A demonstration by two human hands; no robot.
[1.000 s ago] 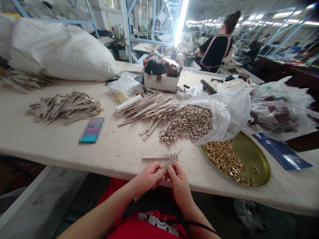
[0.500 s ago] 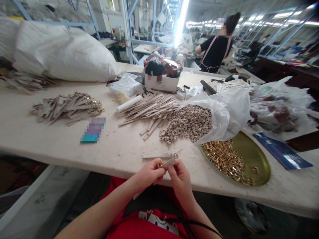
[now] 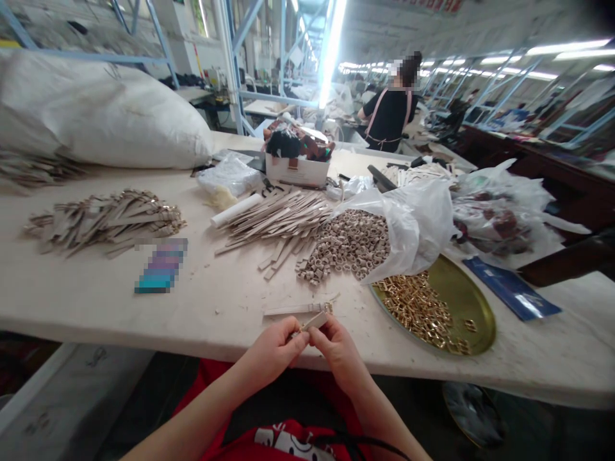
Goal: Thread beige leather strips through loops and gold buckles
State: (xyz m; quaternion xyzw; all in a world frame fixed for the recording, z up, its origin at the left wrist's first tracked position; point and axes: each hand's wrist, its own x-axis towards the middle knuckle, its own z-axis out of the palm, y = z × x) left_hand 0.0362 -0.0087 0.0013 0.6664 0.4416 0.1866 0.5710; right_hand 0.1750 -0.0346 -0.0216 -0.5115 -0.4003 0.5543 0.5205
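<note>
my fingers [image 3: 321,334] are pinched together on a beige strap [image 3: 316,321], left hand [image 3: 271,351] and right hand [image 3: 337,347] meeting tip to tip on it just over the near edge of the table [image 3: 96,301]. the strap tilts up and away from me between both grips, and whether a bit of metal sits at its pinched end i cannot tell. just beyond my knuckles a second strap [image 3: 294,310] lies flat on the table. further back sits a heap of small beige loops [image 3: 348,242] spilling from a white plastic bag [image 3: 420,218], with a pile of loose straps [image 3: 281,216] to its left. to my right a round gold tray [image 3: 480,317] holds gold buckles [image 3: 420,306]. far left lies another pile of straps with metal ends [image 3: 103,219].
</note>
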